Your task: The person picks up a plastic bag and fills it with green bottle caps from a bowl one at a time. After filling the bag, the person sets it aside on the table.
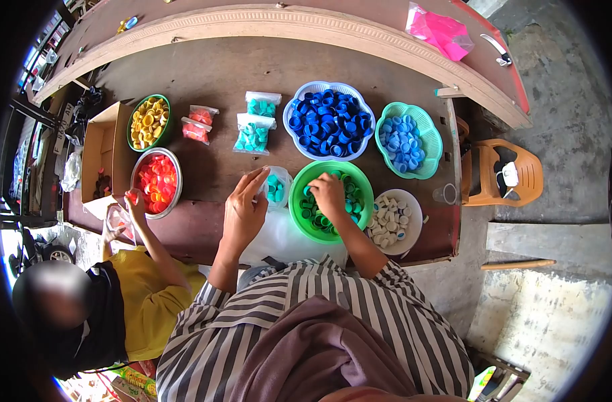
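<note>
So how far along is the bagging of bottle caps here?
Done: four filled bags lie on the table, two teal bags and two red bags. In hand: left hand holds a clear bag with some teal caps, while right hand reaches into the green bowl. Left: the blue bowl and others remain full.

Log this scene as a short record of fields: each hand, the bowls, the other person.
left hand: holds open a clear bag of teal caps
right hand: in the green bowl of green caps
other bowls: dark blue, light blue, white, red, yellow
co-worker's hand: holds a red cap by the red bowl
</note>
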